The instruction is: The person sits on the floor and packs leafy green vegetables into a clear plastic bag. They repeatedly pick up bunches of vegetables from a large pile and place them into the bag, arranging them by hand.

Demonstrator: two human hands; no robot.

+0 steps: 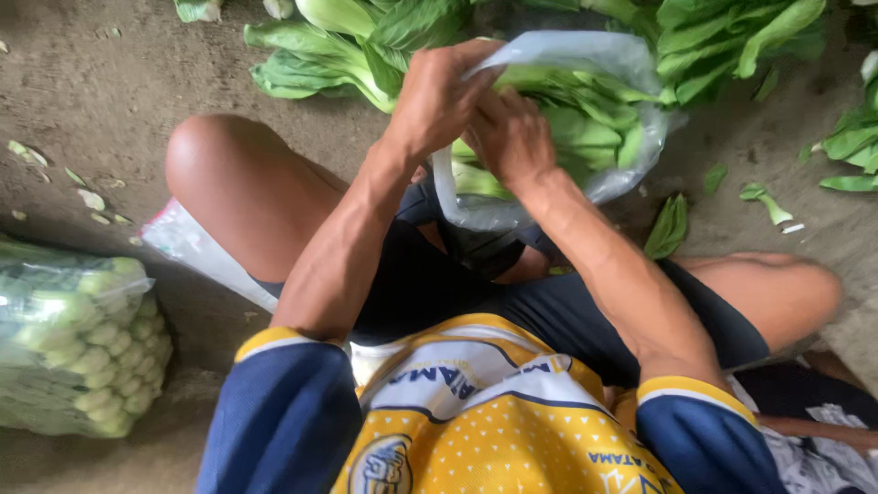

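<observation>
Above lap: left hand (439,96) fingers pinch bag rim (549,50); right hand (510,137) fingers clenched on greens (585,128).

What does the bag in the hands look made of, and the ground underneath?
The bag looks like thin clear plastic film: glossy and crinkled, with the leafy greens showing through. The ground looks like bare concrete or packed earth, matte grey-brown and rough; which one is unclear.

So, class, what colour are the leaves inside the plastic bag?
Green leaves, paler at the stalks, inside the clear plastic bag; the head view shows it.

Both forearms outstretched, left hand (439,96) and right hand (510,137) touching, fingers curled.
</observation>
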